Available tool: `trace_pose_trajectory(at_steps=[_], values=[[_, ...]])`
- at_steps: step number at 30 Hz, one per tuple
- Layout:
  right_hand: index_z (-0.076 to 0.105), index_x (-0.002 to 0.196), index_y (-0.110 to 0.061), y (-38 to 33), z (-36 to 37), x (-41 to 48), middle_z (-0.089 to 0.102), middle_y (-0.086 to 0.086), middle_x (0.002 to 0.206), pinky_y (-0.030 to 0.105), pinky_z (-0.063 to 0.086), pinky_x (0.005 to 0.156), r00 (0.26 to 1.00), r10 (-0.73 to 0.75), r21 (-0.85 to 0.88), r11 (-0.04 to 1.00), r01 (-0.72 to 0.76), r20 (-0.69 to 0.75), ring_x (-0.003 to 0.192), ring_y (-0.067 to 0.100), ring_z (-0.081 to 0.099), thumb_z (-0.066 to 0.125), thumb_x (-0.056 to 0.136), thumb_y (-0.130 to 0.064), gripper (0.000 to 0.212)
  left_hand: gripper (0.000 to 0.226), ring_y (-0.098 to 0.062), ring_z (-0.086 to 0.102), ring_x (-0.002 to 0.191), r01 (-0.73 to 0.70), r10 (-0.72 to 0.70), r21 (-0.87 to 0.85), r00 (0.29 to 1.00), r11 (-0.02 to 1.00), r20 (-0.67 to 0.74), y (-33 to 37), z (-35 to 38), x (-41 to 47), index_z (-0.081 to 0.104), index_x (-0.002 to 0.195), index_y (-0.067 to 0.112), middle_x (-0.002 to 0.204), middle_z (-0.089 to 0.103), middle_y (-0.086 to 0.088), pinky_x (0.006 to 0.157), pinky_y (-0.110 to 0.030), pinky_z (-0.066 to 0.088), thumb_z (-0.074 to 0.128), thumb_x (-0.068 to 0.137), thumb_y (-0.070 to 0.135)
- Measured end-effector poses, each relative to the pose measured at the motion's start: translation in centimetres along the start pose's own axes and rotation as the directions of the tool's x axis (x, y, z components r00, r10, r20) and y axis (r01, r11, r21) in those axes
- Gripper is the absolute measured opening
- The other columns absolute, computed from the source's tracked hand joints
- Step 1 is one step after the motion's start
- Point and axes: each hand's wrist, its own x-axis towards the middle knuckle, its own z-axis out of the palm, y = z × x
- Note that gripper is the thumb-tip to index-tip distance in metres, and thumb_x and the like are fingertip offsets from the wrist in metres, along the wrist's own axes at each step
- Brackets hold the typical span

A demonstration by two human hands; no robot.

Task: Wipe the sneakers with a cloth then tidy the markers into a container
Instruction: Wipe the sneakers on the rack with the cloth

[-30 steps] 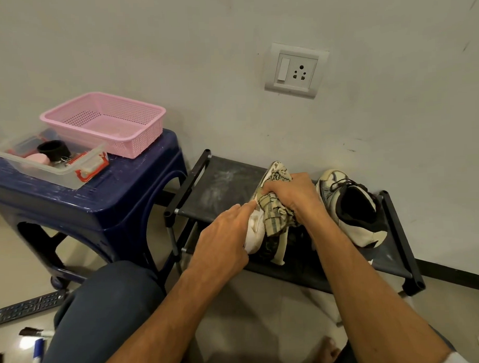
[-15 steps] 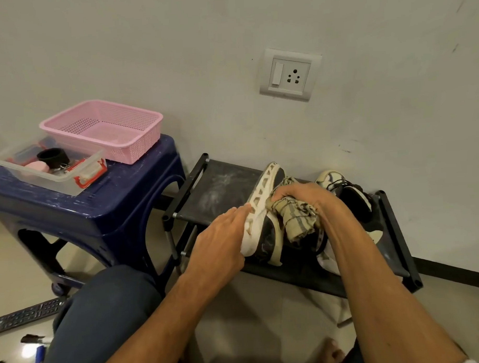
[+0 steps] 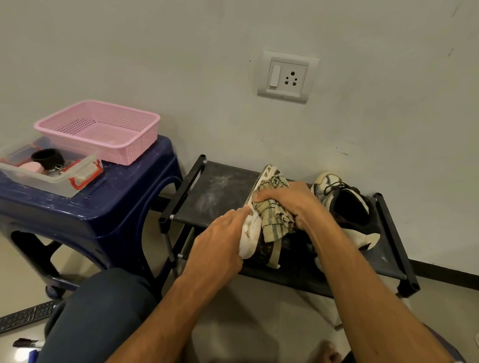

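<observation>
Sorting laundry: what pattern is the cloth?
The cloth is beige with grey checks; head view.

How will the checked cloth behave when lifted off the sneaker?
Probably floppy: the checked cloth bunches under the right hand and one end hangs limp. Likely light: thin fabric crumpled small in one hand.

The basket [image 3: 134, 147] and tub [image 3: 43, 182] sit on the stool [image 3: 124, 190], left of the rack [image 3: 219, 193], which bears both sneakers [image 3: 348, 213].
</observation>
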Motion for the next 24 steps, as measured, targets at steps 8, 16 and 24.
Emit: trace_pose_trajectory(at_steps=[8, 16, 24], values=[[0.07, 0.071, -0.01, -0.1, 0.6, 0.6, 0.073, 0.006, 0.076, 0.043, 0.06, 0.067, 0.962, -0.226, -0.192, 0.962, 0.196, -0.15, 0.073, 0.023, 0.071, 0.08, 0.052, -0.02, 0.024, 0.096, -0.01, 0.024, 0.143, -0.004, 0.004, -0.008, 1.0, 1.0, 0.011, 0.1, -0.1, 0.1, 0.014, 0.152, 0.029, 0.156, 0.026, 0.009, 0.113, -0.03, 0.029, 0.076, 0.08, 0.02], [0.068, 0.095, -0.008, -0.8, 0.6, 1.1, 0.071, 0.008, 0.091, 0.038, 0.06, 0.074, 0.993, -0.075, -0.206, 0.977, 0.056, -0.086, 0.081, 0.025, 0.069, 0.085, 0.042, -0.034, 0.062, 0.096, -0.01, 0.022, 0.143, -0.011, 0.011, -0.011, 1.0, 1.0, 0.004, 0.1, 0.1, 0.1, 0.014, 0.152, 0.03, 0.156, 0.024, 0.009, 0.113, -0.029, 0.027, 0.076, 0.08, 0.019], [0.068, 0.088, -0.009, -1.0, 0.8, 1.5, 0.07, 0.008, 0.086, 0.041, 0.06, 0.07, 0.977, -0.151, -0.38, 0.921, 0.084, -0.151, 0.077, 0.026, 0.068, 0.082, 0.045, -0.034, 0.053, 0.093, -0.009, 0.022, 0.143, -0.034, 0.034, -0.016, 0.999, 0.999, -0.016, 0.2, 0.5, 0.1, 0.014, 0.152, 0.03, 0.156, 0.026, 0.009, 0.113, -0.029, 0.028, 0.074, 0.082, 0.018]])
